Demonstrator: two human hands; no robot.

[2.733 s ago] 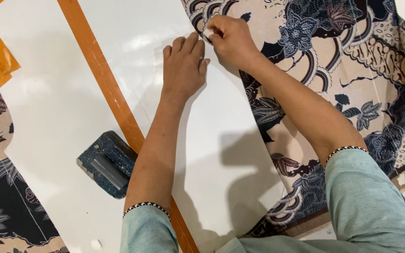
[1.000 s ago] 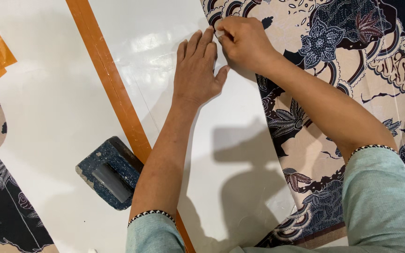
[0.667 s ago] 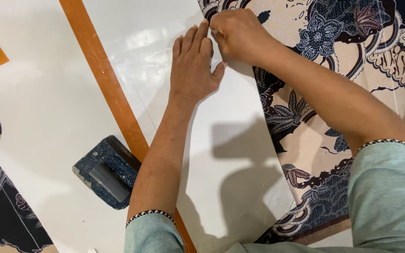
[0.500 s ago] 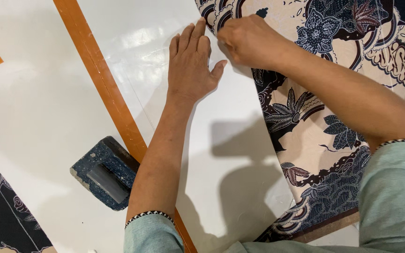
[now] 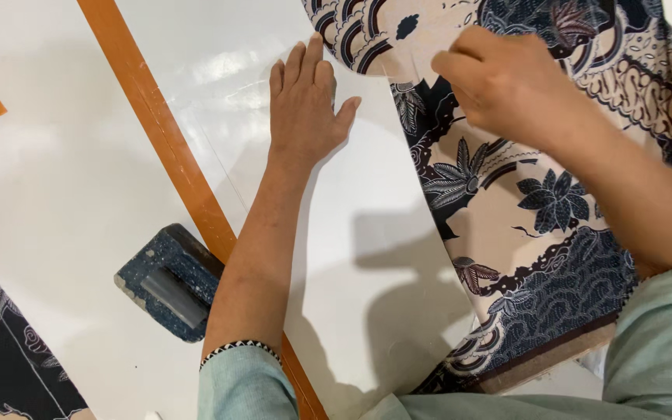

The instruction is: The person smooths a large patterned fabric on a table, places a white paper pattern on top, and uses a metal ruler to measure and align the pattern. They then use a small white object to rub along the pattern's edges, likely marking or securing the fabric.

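We are resting our left hand (image 5: 305,109) flat on the white paper pattern sheet (image 5: 367,257) lying on the counter. Our right hand (image 5: 507,82) is sitting on the patterned batik cloth (image 5: 538,218) just right of the sheet. The orange tape strip (image 5: 157,132) is running diagonally left of our forearm, the speckled blue block weight (image 5: 169,281) touching its left side.

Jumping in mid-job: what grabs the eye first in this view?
The patterned fabric in navy and cream fills the right side, with the right hand closed in a pinch over its top edge. The left hand lies flat on the white sheet beside it. An orange strip runs diagonally across the left, with a speckled blue block touching its lower stretch.
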